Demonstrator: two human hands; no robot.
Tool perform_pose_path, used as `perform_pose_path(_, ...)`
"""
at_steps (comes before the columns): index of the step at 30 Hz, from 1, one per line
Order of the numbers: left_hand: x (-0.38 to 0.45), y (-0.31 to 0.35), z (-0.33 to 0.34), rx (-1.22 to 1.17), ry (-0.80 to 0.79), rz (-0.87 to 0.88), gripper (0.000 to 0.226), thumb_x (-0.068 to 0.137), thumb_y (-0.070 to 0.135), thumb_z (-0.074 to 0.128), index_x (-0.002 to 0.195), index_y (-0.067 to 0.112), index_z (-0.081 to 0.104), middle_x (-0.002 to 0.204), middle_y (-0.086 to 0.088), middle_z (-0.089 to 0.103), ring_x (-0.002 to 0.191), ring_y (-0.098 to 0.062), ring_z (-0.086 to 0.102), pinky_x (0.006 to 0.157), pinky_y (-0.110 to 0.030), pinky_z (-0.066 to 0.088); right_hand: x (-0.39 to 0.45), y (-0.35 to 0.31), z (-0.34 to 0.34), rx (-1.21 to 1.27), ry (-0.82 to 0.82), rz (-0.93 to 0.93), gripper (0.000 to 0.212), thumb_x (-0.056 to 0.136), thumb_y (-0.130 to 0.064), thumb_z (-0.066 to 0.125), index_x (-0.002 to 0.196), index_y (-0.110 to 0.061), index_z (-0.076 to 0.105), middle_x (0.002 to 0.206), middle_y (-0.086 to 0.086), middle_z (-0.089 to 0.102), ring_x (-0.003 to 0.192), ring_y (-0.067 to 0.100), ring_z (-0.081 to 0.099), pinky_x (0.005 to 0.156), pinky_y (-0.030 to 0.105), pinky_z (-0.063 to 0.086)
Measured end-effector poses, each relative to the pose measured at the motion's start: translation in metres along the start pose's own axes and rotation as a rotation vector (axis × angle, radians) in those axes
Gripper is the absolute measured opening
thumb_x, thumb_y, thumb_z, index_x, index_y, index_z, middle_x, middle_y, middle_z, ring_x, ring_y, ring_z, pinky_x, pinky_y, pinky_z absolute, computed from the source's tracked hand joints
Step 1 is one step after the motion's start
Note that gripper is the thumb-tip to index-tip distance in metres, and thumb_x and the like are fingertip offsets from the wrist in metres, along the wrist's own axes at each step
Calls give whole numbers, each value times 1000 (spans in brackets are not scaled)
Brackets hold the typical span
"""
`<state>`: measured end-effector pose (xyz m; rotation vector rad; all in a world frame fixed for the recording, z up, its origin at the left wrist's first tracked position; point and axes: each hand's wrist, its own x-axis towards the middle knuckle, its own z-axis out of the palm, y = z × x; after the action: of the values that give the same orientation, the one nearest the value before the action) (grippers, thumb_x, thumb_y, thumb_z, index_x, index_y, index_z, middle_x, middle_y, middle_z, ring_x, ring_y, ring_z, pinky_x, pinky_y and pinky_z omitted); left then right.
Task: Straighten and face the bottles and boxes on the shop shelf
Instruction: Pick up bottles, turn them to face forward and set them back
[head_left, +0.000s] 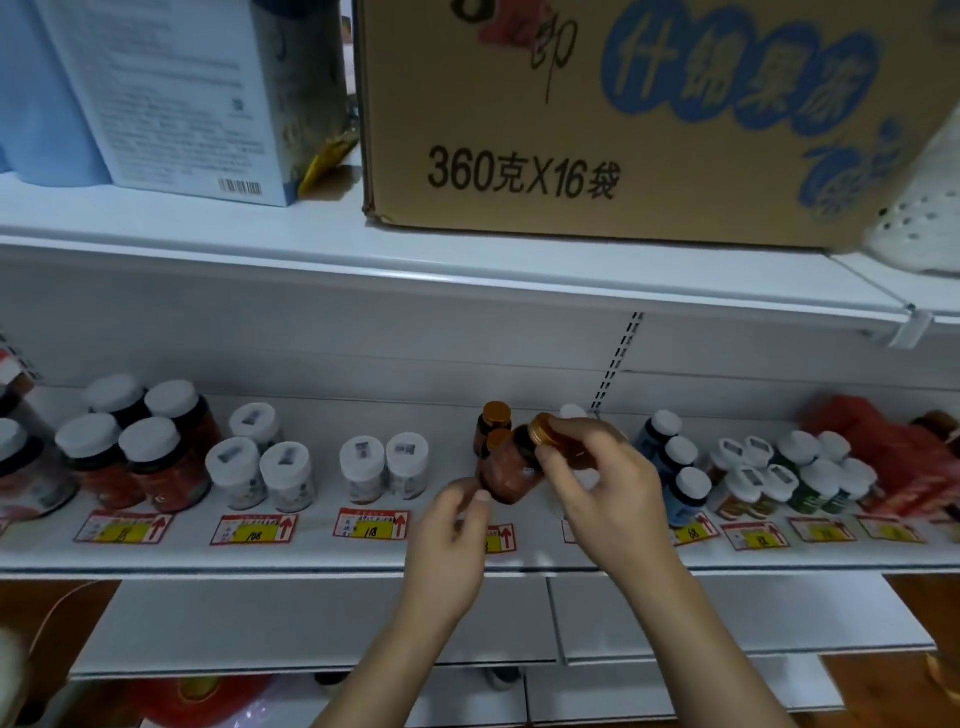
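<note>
A brown bottle with a gold cap (506, 475) is tilted in the middle of the white shelf (322, 556). My left hand (457, 525) grips its base from below. My right hand (602, 483) pinches the gold cap (540, 428) and partly covers another amber bottle (582, 457). Two more gold-capped brown bottles (493, 423) stand just behind. White-capped bottles (384, 470) stand in rows to the left, dark red jars (140, 447) further left. Blue bottles (680, 473) and small green-labelled ones (800, 478) stand to the right.
Red and yellow price tags (371, 522) line the shelf front. On the upper shelf sit a big cardboard carton (597, 130) and a pale blue box (176, 98). A red bag (893, 457) lies at the far right. Lower shelves (322, 623) jut out below.
</note>
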<state>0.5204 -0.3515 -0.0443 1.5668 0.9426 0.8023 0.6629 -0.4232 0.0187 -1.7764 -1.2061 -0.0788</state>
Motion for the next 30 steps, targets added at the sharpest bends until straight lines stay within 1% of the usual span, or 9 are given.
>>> perform_pose_path(3,-19,28,6,-358,102,-111,9,99,14,59,100,16,68,95,7,75,95,-11,70,91,-31,54,-10,-17,-11,155,31,131,16,91,-28,70,106,-35,68,102,-14,69,98,2,64,82,12,48)
perform_pose_path(6,-32,36,14,-504,189,-119,9,96,13,62,101,7,65,97,-4,75,100,-22,71,95,-41,55,-17,-28,-16,307,42,197,14,94,-26,64,104,-34,69,100,-15,69,100,5,65,80,10,48)
perform_pose_path(11,-38,47,17,-495,276,-84,30,84,36,64,99,11,68,94,-2,75,93,-18,73,86,-34,57,-25,-32,-20,501,35,271,25,96,-10,59,112,-28,67,111,-23,68,107,-5,62,84,8,47)
perform_pose_path(15,-38,55,16,-494,316,-75,18,91,26,64,99,11,71,103,-1,75,86,-16,73,77,-27,59,-26,-33,-18,569,103,312,23,95,-7,61,107,-25,67,104,-25,70,99,-5,65,80,8,49)
perform_pose_path(19,-41,57,13,-480,298,-9,28,84,29,64,109,19,71,110,5,74,102,-16,70,87,-34,58,-26,-33,-14,593,127,331,17,93,-13,63,106,-22,68,100,-19,72,95,3,68,79,14,53)
perform_pose_path(22,-40,61,12,-451,308,14,30,82,33,63,110,23,70,108,10,74,101,-11,68,90,-36,57,-27,-34,-12,624,149,343,20,90,-20,64,109,-19,68,103,-15,72,98,8,69,83,21,57)
perform_pose_path(25,-36,65,12,-456,341,14,25,81,37,62,102,24,70,100,13,74,96,-6,68,84,-25,56,-28,-38,-11,612,136,325,23,93,-10,61,110,-25,67,109,-21,69,98,7,68,79,17,55)
perform_pose_path(27,-34,67,12,-486,362,9,25,81,37,63,97,20,70,101,7,74,98,-9,69,79,-15,53,-26,-38,-10,600,127,335,26,94,-6,60,108,-27,66,107,-26,68,94,7,68,76,15,54)
perform_pose_path(30,-32,68,13,-542,357,4,26,82,30,63,98,11,68,119,-4,71,113,-11,65,87,-12,51,-24,-37,-9,569,152,351,16,93,-16,63,105,-24,69,99,-24,70,92,5,69,80,17,55)
